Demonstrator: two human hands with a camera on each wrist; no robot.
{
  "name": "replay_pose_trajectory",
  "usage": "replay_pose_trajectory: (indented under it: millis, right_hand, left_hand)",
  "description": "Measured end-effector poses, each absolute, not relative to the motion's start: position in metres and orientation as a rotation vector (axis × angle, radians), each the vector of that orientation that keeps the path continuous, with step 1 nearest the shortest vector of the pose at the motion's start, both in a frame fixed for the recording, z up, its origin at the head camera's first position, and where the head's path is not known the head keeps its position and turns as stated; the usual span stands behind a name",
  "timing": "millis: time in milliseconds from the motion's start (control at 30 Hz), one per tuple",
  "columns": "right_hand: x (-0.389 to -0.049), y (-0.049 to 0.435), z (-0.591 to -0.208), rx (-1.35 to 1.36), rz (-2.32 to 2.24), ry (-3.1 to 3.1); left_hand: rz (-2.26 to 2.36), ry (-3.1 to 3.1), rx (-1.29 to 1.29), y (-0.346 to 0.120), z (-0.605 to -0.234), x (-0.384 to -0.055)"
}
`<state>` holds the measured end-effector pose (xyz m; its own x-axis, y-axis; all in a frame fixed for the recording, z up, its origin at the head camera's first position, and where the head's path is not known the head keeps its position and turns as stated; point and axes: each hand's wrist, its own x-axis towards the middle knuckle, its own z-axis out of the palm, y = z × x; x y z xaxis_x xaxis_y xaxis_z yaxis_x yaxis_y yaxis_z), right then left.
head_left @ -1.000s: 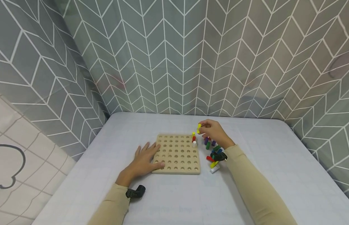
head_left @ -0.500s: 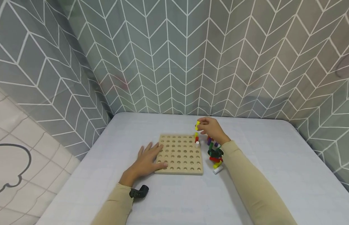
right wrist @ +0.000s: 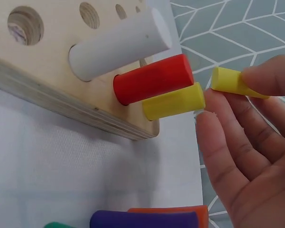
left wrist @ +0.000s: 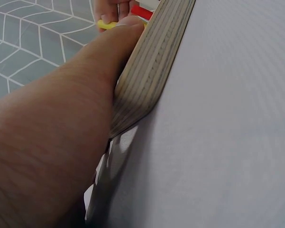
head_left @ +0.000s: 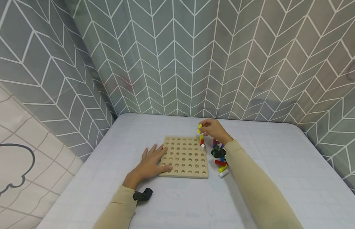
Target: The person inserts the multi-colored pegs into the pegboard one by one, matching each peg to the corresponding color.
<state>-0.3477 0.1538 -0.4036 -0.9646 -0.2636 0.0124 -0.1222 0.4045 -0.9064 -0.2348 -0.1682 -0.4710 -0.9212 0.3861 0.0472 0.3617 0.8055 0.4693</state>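
Note:
A pale wooden pegboard [head_left: 183, 175] with rows of round holes lies flat on the table. My left hand [head_left: 149, 164] rests on its left edge, fingers spread and thumb over the near holes. At the far right corner, a white peg [right wrist: 118, 45], a red peg [right wrist: 154, 78] and a yellow peg [right wrist: 175, 102] stand in neighbouring holes along the right edge. Just beyond that corner, my right hand [head_left: 213, 129] pinches another yellow peg [right wrist: 227, 80] between thumb and fingers, raised above the board and apart from the standing pegs.
Loose pegs lie in a pile right of the board, partly under my right wrist. A red peg [head_left: 219, 162], a white peg [head_left: 223, 173] and a purple peg [right wrist: 144, 220] are among them. A patterned curtain [head_left: 191, 63] hangs behind the table.
My right hand, holding the yellow peg, has shifted slightly left and away relative to the board. My left hand stays on the board's edge. The head view has shifted a little.

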Motion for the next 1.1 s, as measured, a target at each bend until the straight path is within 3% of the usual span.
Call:
replay_pose_trajectory:
  millis: [1100]
  right_hand:
    - [-0.353,0.133,-0.401,-0.474,-1.114,2.610]
  left_hand:
    - [0.750,2.926,0.616,-0.170,-0.468,-0.235]
